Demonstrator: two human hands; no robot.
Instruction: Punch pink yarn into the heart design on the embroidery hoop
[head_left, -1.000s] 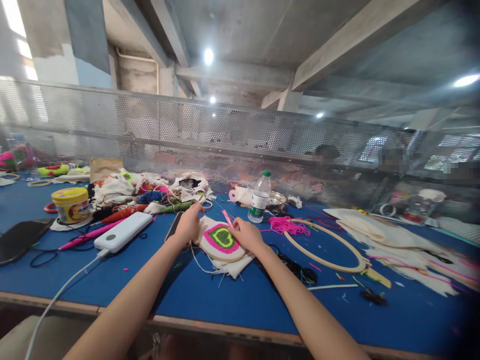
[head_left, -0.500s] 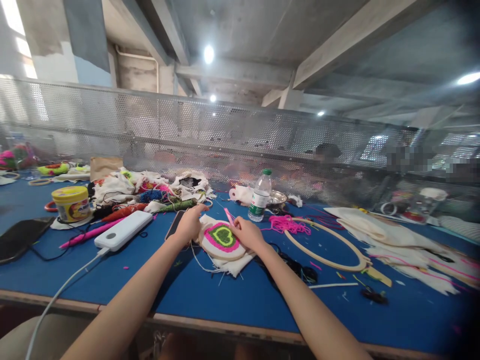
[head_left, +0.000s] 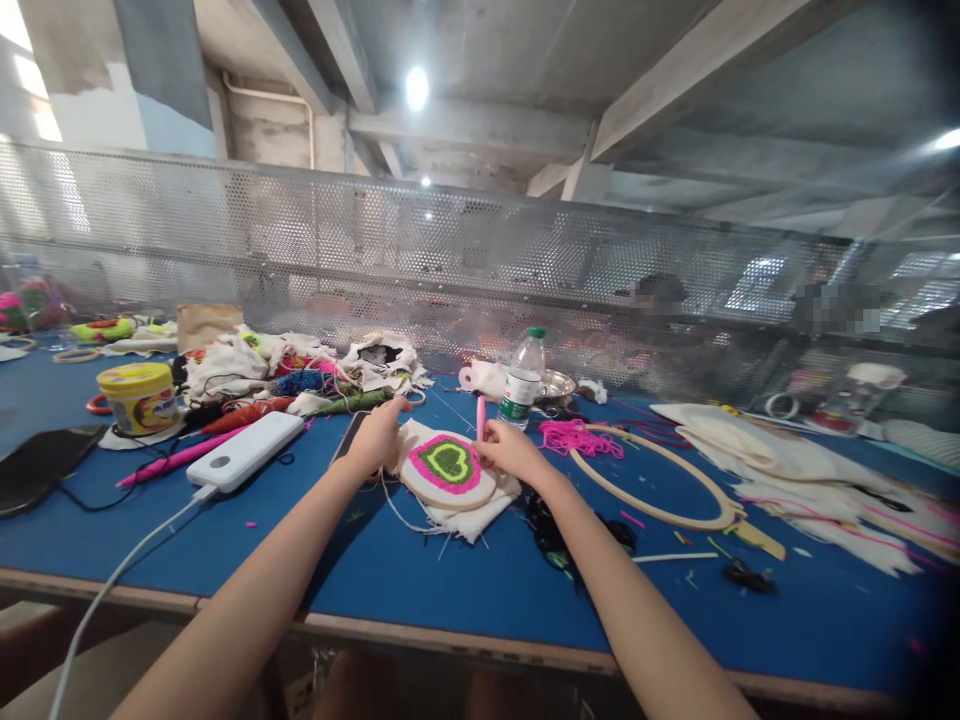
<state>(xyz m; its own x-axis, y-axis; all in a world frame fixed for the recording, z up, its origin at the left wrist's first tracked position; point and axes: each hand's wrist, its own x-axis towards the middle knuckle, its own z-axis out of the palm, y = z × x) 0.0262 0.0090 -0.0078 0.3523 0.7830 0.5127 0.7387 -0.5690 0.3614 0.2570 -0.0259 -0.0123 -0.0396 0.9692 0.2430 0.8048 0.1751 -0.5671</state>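
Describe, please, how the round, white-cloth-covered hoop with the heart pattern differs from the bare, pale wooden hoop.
The heart-patterned hoop holds white cloth; the bare wooden hoop shows blue table through it. The heart-patterned hoop looks smaller than the bare wooden hoop. Both have rounded outlines.

Both bare forearms reach forward and converge, the left arm (head_left: 247, 585) slanting up from lower left, the right arm (head_left: 626, 580) from lower right. The left hand (head_left: 375, 437) is back-up, one finger stretched forward and inward; its grip is partly hidden. The right hand (head_left: 511, 450) turns inward, its fingers (head_left: 491, 432) bent together in a pinch. The hands sit near each other, apart.
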